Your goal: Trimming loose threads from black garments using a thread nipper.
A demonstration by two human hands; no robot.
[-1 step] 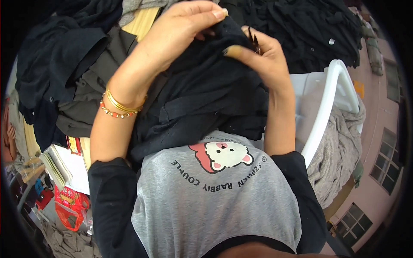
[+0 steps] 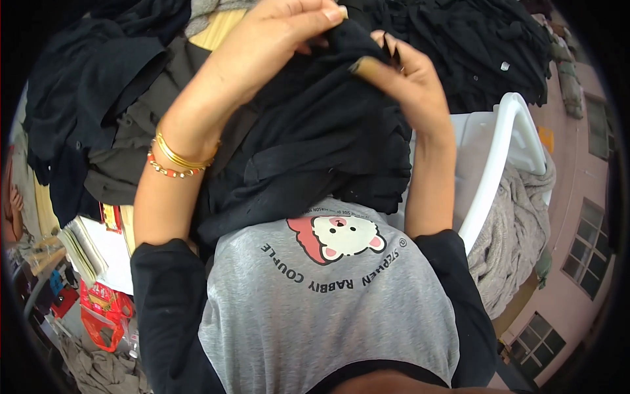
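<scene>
Black knit cloth, apparently a garment, lies heaped over my lap and rises toward both hands. My left hand pinches its upper edge between thumb and fingers; gold and red-and-gold bracelets circle that wrist. Just right of it, my right hand has its thumb held apart from its fingers, and the thumb is smeared by motion. Small dark pointed blades, which look like thread snips, show among the right fingers; their handle is hidden.
Dark garments pile up at the left and far right. A white plastic basket stands by my right arm, grey knit cloth beside it. Red plastic bags lie lower left. Another person's hand shows at the left rim.
My right hand has shifted slightly right, its thumb drawing away from the cloth near the left hand. The left hand still pinches the cloth, its forearm slightly farther left.
</scene>
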